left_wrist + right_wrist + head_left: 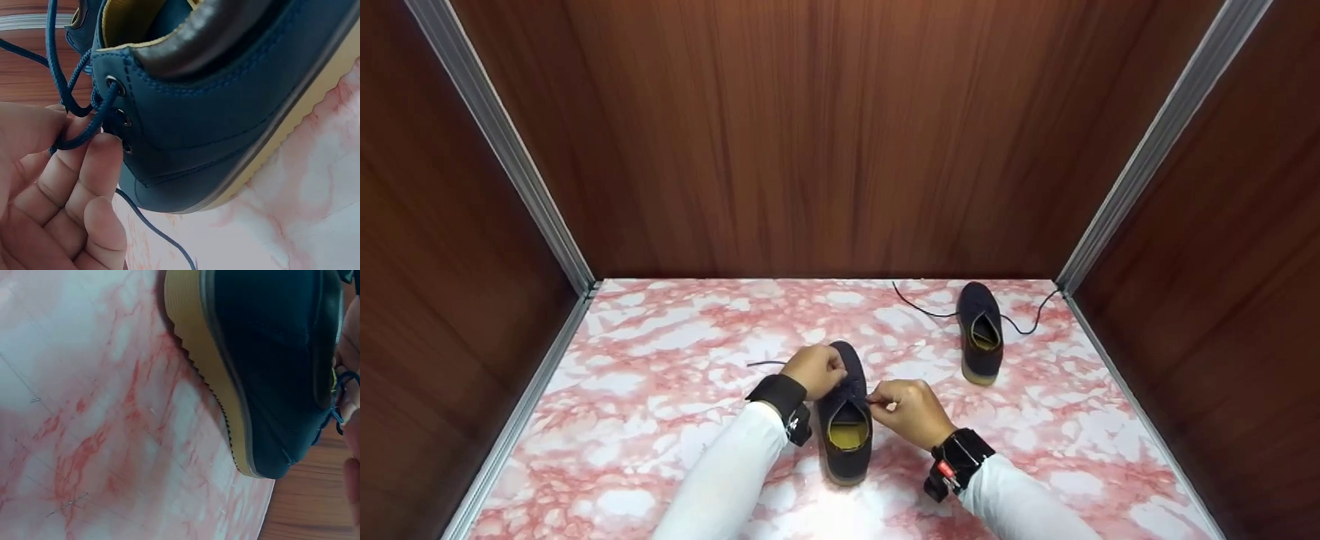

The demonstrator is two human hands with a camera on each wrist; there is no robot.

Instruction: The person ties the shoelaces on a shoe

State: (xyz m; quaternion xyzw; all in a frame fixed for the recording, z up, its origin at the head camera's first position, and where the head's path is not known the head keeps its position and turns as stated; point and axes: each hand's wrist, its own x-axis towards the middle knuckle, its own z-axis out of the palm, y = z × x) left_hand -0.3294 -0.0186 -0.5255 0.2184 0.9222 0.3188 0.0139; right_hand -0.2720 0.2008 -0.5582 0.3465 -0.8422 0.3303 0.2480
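Left side: dark wood panel (450, 300), grey metal rail (502, 142) in the corner where it meets the back panel (825, 135). Worktop (660, 360) is red-and-white marbled and runs up to the back panel.

Moving right: loose lace end (765, 363) lies on the worktop, sticking out left of the left hand (814, 371). White sleeve (727, 472), black wristband (778, 395) on that arm.

Left grip: closed on a lace (101, 116), thumb and fingertips pinching it just beside the top eyelet of the near shoe. Three metal eyelets (125, 117) readable on that flap, lace through the top one.

Near shoe (849, 409): dark blue, near middle of worktop, between the hands, sole down, toe far, heel near. Yellowish lining, tan sole (194, 343) with serrated edge.

Right hand (911, 409) is just right of the near shoe. Right grip: thumb and index pinching the lace at the shoe's right edge; its wrist view only catches the fingers at the frame edge. Black band (962, 454) with a red bit.

Far right: second shoe (981, 330), same type, upright, toe far, well apart from the first. Its laces (922, 309) splay out both sides on the worktop.
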